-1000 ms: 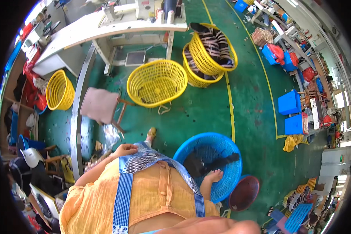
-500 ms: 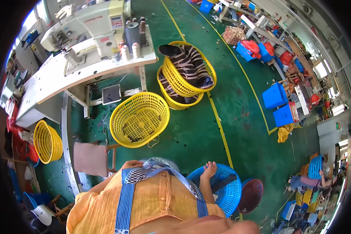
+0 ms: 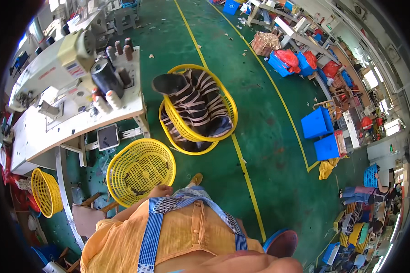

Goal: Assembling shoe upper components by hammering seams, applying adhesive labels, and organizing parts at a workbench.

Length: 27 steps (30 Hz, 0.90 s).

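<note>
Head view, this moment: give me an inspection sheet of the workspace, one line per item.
Surface: green floor with a yellow line.
Job's things: empty yellow basket by the left hand; a second yellow basket holds striped cloth.
Clutter: thread cones beside the sewing machine on the white table; another yellow basket at far left.
Grip: left hand at the empty basket's rim, closure unclear; right hand not in view.
Cables: nothing seen.
Surroundings: blue crates; another person at far right.

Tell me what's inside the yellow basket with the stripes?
The basket holds dark fabric with pale stripes, heaped above the rim. Whatever lies under the heap is covered.
</note>
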Tool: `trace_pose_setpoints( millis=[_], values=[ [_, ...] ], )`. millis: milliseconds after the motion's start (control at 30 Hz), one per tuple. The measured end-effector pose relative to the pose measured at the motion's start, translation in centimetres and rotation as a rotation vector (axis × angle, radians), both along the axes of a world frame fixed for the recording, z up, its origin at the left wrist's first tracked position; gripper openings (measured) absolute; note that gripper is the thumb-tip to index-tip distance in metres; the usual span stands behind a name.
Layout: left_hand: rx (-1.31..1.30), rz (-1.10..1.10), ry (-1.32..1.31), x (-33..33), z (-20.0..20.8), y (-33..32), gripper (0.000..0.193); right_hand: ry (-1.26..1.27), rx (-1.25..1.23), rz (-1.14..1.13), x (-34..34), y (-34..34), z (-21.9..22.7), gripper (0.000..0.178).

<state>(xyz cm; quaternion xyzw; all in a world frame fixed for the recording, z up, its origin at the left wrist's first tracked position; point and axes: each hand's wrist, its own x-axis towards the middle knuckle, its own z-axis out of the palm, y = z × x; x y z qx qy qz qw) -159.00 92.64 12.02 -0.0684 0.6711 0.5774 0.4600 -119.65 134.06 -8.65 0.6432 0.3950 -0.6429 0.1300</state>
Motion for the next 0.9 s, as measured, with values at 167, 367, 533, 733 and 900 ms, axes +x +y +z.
trace_pose_setpoints(
  millis=[167,367,533,733,900],
  values=[
    [-0.081,-0.11,0.101,-15.1,2.2,13.0,0.037,0.289,0.238,0.25,-33.3,16.4,11.5,0.02],
    [-0.298,0.22,0.226,-35.7,4.8,25.6,0.047,0.369,0.237,0.145,-58.0,28.3,11.4,0.02],
    [-0.316,0.506,0.457,-51.8,-15.3,32.4,0.1,0.239,-0.007,-0.13,-65.5,32.8,-9.5,0.021],
    [-0.494,0.897,0.518,-61.5,-29.5,37.0,0.056,0.616,-0.234,-0.12,-77.1,32.0,-34.8,0.051],
    [-0.438,0.878,0.485,-63.2,-33.3,41.8,0.057,0.794,-0.561,-0.236,-87.1,29.4,-41.9,0.057]
  ],
)
